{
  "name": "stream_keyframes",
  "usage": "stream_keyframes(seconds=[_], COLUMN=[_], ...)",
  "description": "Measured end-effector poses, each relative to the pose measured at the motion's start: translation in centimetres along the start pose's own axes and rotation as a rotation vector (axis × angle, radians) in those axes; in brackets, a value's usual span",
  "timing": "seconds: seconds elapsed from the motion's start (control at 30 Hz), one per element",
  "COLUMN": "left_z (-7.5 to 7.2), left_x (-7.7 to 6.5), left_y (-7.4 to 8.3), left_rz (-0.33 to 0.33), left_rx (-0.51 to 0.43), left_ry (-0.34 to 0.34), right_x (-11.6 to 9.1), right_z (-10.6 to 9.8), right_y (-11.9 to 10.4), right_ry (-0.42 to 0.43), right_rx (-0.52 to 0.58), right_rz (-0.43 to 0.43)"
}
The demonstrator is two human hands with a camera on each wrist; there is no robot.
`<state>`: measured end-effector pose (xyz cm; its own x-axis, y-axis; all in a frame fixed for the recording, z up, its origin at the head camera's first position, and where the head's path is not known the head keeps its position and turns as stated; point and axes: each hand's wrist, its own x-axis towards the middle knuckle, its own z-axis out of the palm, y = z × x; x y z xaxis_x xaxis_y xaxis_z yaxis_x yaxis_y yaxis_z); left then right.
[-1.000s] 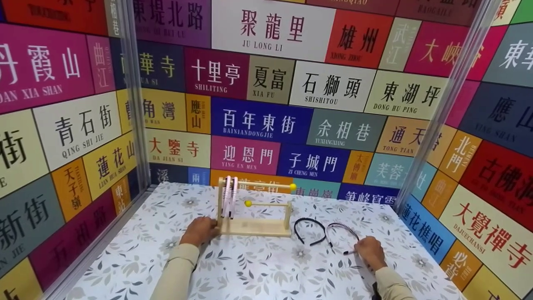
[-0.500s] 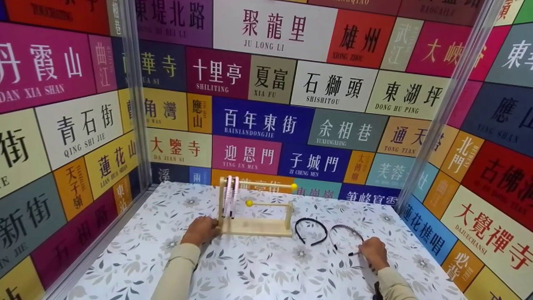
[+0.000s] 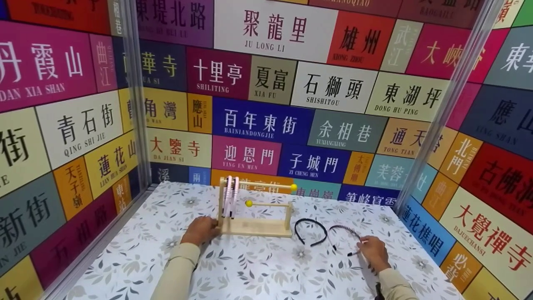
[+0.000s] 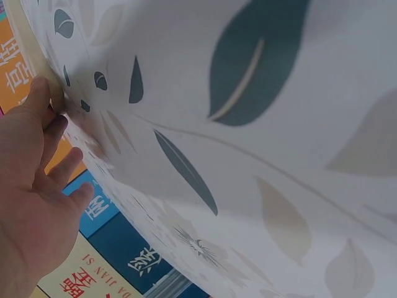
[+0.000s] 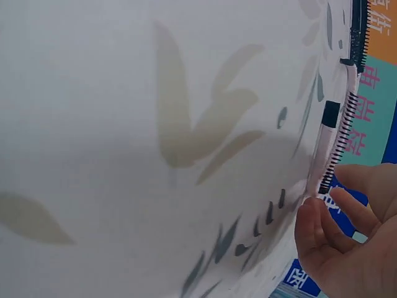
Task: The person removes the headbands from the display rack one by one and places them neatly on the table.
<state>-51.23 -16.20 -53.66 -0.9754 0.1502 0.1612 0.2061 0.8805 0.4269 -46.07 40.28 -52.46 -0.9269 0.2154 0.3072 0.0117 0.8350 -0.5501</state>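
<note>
A pale wooden rack (image 3: pixel 256 227) with two yellow-tipped rods stands on the table. My left hand (image 3: pixel 201 230) grips the left end of its base, thumb and forefinger on the wood (image 4: pixel 34 46) in the left wrist view. Pink headbands (image 3: pixel 231 198) hang from the upper rod, close to the left post. Right of the rack, a black headband (image 3: pixel 309 219) lies on the table. Beside it lies a pink headband with dark teeth (image 3: pixel 343 227). My right hand (image 3: pixel 373 251) pinches this one's right side; the right wrist view shows thumb and fingers at its band (image 5: pixel 317 161).
A white tablecloth with a leaf pattern (image 3: pixel 266 271) covers the table. Walls of colourful panels with Chinese lettering (image 3: pixel 262 121) rise behind and on both sides. The lower rod's yellow ball (image 3: pixel 249 203) points left, the upper one's yellow ball (image 3: pixel 294 187) right.
My right hand and the toothed pink headband have shifted slightly to the right, then a touch back left. The left hand and the rack have stayed put.
</note>
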Motion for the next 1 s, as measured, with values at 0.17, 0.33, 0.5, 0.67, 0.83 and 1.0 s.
stream_keyframes(seconds=[0.17,0.33,0.5,0.67,0.83,1.0], left_z=[-0.2,-0.3,-0.3,-0.2,-0.2,0.0], left_x=[0.0,-0.1,-0.2,-0.1,-0.1,-0.1], left_y=[-0.1,-0.1,-0.1,-0.2,-0.1,0.1], left_rz=[-0.031,-0.055,-0.053,-0.02,0.003,-0.026], left_rx=[-0.008,-0.031,-0.042,-0.02,-0.03,-0.049], left_ry=[-0.027,-0.049,-0.053,-0.03,-0.008,-0.029], right_x=[0.7,1.5,1.8,2.0,1.7,1.6], right_z=[-0.3,-0.5,-0.5,0.1,1.0,2.0], right_y=[-1.7,-4.3,-7.1,-9.8,-12.7,-15.5], right_ry=[0.023,0.023,0.023,0.041,0.038,0.02], right_rx=[0.001,0.006,0.012,0.021,0.057,0.072], right_rz=[-0.048,-0.095,-0.165,-0.199,-0.211,-0.252])
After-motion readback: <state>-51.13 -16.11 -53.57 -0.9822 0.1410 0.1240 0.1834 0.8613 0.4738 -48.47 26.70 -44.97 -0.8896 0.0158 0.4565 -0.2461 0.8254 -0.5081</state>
